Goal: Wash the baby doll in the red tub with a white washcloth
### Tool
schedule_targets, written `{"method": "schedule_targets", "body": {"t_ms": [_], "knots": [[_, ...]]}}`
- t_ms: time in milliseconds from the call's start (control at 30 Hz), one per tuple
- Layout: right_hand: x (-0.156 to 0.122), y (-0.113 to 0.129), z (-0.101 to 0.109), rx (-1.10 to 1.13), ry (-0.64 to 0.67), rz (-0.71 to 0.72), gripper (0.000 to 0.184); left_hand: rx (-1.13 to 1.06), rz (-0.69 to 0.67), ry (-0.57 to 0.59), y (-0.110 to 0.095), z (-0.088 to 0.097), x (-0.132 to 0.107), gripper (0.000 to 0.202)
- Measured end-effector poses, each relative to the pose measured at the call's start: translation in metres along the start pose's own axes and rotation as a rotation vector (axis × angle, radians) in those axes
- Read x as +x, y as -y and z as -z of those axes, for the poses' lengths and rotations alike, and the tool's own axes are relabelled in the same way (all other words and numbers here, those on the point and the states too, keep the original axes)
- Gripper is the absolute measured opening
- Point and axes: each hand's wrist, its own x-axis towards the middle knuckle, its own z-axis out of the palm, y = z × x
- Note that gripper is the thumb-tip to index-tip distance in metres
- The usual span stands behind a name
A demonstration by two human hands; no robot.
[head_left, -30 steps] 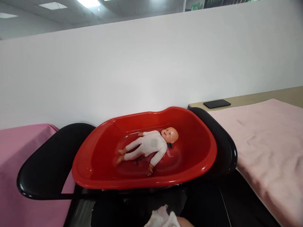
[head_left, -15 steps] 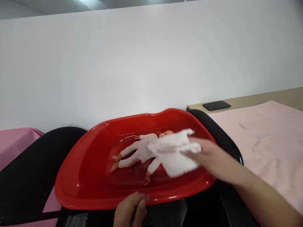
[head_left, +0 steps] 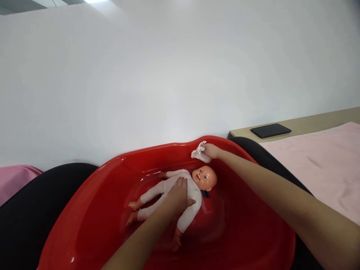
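A baby doll (head_left: 193, 192) with a bare head and a white cloth body lies on its back in a red tub (head_left: 242, 232), head toward the right. My left hand (head_left: 179, 194) rests on the doll's chest, thumb apart from the fingers, covering part of the torso. Pinched in my right hand (head_left: 212, 150) is a crumpled white cloth (head_left: 200, 153), held above the doll's head near the tub's far wall. A small dark patch shows beside the doll's neck; I cannot make out what it is.
Black curved supports (head_left: 70, 178) flank the tub. To the right, a pink sheet (head_left: 317, 157) covers part of a wooden surface (head_left: 312, 123), where a black tablet-like device (head_left: 270, 130) lies. A white wall (head_left: 168, 75) rises behind, and pink fabric (head_left: 17, 182) shows at left.
My left hand has moved from the tub's near rim onto the doll's chest. My right hand has carried the cloth farther back, uncovering the doll's head. The view has come closer to the tub.
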Motion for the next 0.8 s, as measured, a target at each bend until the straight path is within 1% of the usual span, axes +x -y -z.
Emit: {"method": "schedule_targets", "body": {"t_ms": [67,167,300,433,533,600,700,800], "knots": [[0.012,-0.007,-0.017,0.009,0.068,0.011,0.032,0.033,0.037,0.049,0.001,-0.011,0.019,0.089],[0.025,-0.014,-0.040,0.025,0.176,0.004,0.032,0.051,0.049,0.041,0.001,-0.026,0.037,0.088],[0.036,-0.019,-0.059,0.053,0.295,0.000,0.031,0.055,0.009,-0.034,0.001,-0.045,0.050,0.082],[0.039,-0.018,-0.068,0.090,0.409,0.003,0.043,0.059,-0.022,-0.142,0.003,-0.060,0.055,0.070],[0.034,-0.015,-0.064,0.115,0.443,0.016,0.046,0.074,-0.055,-0.192,0.005,-0.064,0.057,0.066],[0.024,-0.016,-0.054,0.119,0.456,0.032,0.047,0.058,-0.059,-0.205,0.007,-0.064,0.058,0.063],[0.003,-0.023,-0.032,0.107,0.455,0.047,0.048,0.019,-0.057,-0.202,0.008,-0.061,0.058,0.062],[-0.015,-0.038,-0.008,0.083,0.459,0.039,0.051,0.023,-0.075,-0.206,0.010,-0.059,0.057,0.061]]}}
